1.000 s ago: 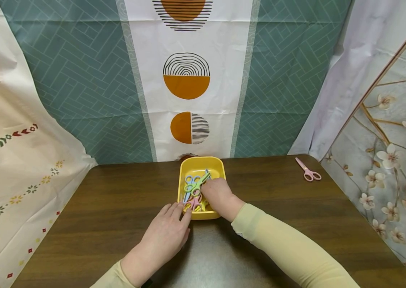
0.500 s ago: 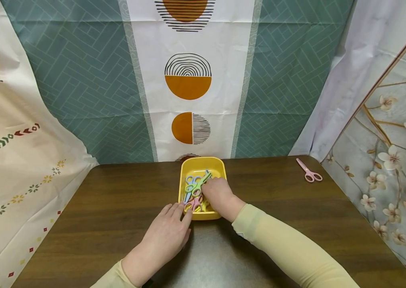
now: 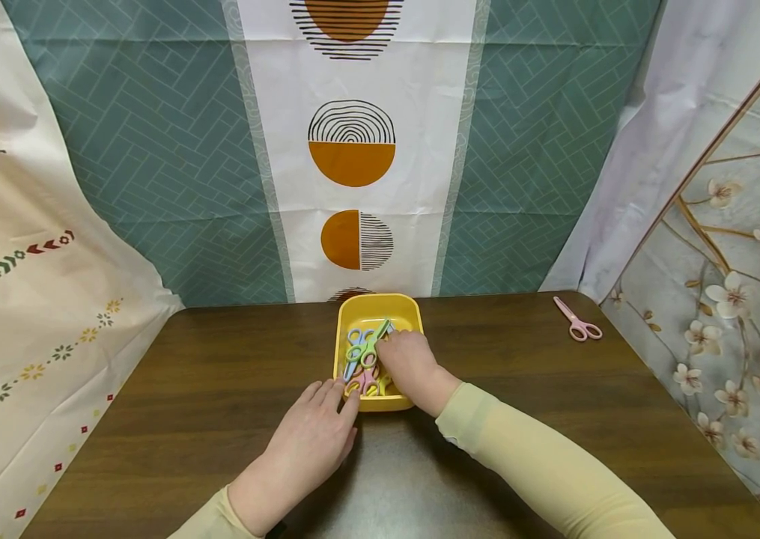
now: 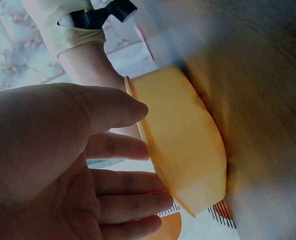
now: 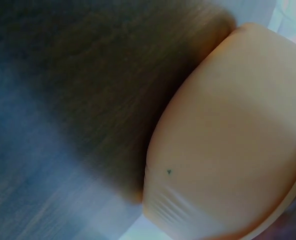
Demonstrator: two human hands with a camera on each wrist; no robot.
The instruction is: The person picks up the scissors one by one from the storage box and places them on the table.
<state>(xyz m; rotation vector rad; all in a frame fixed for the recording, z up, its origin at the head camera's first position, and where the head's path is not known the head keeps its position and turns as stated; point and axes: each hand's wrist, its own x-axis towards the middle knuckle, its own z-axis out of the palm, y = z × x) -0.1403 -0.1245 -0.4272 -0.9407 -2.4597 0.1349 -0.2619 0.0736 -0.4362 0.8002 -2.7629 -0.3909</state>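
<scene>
A yellow plastic tray (image 3: 380, 297) sits at the far edge of the table and holds several children's scissors. Green scissors (image 3: 372, 346) lie on top, across blue scissors (image 3: 350, 370). Pink scissors (image 3: 370, 384) are nearer the front wall, with bits of yellow beneath. My left hand (image 3: 312, 430) rests its straight fingertips at the tray's front left corner; in the left wrist view its thumb (image 4: 128, 111) lies along the rim. My right hand (image 3: 412, 370) reaches down into the tray's right side; its fingertips are hidden among the scissors, and I cannot tell what they hold.
Another pair of pink scissors (image 3: 579, 323) lies at the table's far right corner. Patterned cloths hang behind the table (image 3: 231, 374) and along both sides. In the right wrist view, the tray's outer wall (image 5: 228, 130) fills much of the frame.
Inside the tray, the green scissors have turned slightly more upright and the pink ones have shifted a little to the right. My right hand has moved only slightly; the left stays put.
</scene>
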